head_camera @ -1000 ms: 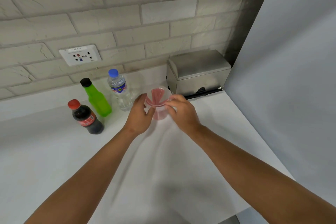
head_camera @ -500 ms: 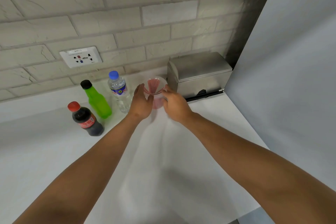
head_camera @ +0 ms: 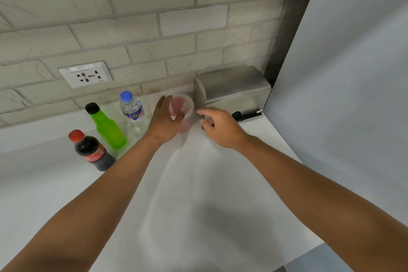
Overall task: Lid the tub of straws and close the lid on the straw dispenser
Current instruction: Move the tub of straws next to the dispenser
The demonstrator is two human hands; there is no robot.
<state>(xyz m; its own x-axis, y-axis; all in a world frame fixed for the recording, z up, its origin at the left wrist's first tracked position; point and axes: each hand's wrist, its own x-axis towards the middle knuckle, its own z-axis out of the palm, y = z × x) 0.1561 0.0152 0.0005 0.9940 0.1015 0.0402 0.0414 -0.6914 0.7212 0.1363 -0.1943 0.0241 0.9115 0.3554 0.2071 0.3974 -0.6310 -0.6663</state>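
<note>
The clear tub of pink straws (head_camera: 185, 107) stands upright near the wall, just left of the steel straw dispenser (head_camera: 231, 89). The dispenser's lid lies flat and down. My left hand (head_camera: 164, 122) is spread against the tub's left front side, fingers apart, gripping nothing. My right hand (head_camera: 219, 128) hovers a little to the right of the tub, in front of the dispenser's left corner, fingers loosely curled and empty. The tub's top looks covered by a clear lid, but I cannot tell for sure.
Left of the tub stand a water bottle (head_camera: 131, 110), a green bottle (head_camera: 106, 127) and a cola bottle (head_camera: 92, 152). A wall socket (head_camera: 86, 75) sits above them. A grey panel (head_camera: 353, 95) bounds the white counter (head_camera: 198, 194) on the right.
Both hands carried the tub back toward the wall, beside the dispenser. They have since let go of it, and my right hand has drawn off to the right.
</note>
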